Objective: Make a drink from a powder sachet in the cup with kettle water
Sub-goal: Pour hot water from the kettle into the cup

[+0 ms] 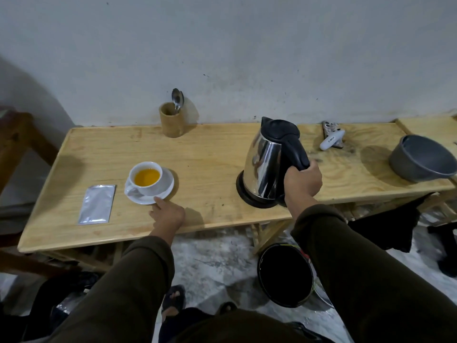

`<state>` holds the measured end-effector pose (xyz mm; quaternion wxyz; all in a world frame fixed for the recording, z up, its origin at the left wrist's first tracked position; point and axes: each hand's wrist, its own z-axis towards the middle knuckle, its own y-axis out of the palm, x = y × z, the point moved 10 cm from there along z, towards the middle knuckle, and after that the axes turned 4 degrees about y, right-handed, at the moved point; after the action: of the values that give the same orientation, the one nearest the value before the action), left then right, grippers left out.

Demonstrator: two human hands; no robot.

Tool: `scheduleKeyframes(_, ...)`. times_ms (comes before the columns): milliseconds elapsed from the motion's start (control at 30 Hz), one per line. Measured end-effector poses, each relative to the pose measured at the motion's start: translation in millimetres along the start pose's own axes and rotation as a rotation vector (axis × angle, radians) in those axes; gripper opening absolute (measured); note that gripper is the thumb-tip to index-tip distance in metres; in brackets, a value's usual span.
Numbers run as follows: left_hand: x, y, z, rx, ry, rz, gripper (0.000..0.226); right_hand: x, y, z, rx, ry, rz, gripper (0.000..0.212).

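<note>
A white cup (146, 178) holding orange liquid stands on a white saucer (166, 189) at the left of the wooden table (210, 154). A silver sachet (97, 204) lies flat to the left of the saucer. My left hand (168, 214) rests on the table with a fingertip touching the saucer's near rim. The steel kettle (265, 164), with black lid and handle, sits on its black base (254, 200) at the middle right. Around the kettle's handle my right hand (302, 180) is closed.
A wooden holder (171, 120) with a spoon (177, 99) stands at the back by the wall. A white gadget (331, 139) and a grey pot (420, 158) are at the right. A black bucket (285, 274) sits on the floor under the table's front edge.
</note>
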<state>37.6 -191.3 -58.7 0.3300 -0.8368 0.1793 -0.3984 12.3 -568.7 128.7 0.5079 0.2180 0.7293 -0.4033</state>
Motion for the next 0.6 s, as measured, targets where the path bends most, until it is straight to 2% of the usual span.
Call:
scheduleKeyframes(333, 1, 5, -2, 0.048, -0.07, 0.007, 0.083, 8, 4, 12, -0.043, -0.022, -0.028, 0.021)
scheduleKeyframes(600, -3, 8, 1, 0.003, -0.061, -0.007, 0.09, 19, 8, 10, -0.072, -0.048, -0.025, 0.022)
